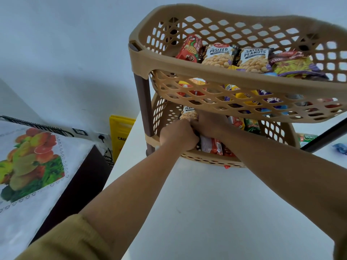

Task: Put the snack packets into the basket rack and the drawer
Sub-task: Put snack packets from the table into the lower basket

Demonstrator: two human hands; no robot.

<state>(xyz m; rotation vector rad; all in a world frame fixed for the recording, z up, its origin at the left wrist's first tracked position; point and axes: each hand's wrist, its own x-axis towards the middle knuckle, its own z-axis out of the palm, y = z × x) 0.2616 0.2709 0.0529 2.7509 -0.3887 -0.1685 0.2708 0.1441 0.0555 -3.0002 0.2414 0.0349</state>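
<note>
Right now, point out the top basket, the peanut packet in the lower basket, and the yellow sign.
top basket (pixel 225 77): head view, front rim.
peanut packet (pixel 188 112): head view, printed front.
yellow sign (pixel 120 132): head view, its face.

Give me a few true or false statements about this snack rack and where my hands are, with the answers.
1. The left hand and right hand both reach into the lower basket. True.
2. The upper basket is empty. False: it holds several packets, including two salted peanuts packets.
3. The rack stands on the floor. False: it stands on the white table.
4. A blue packet lies on the table to the right of the rack. True.
</note>
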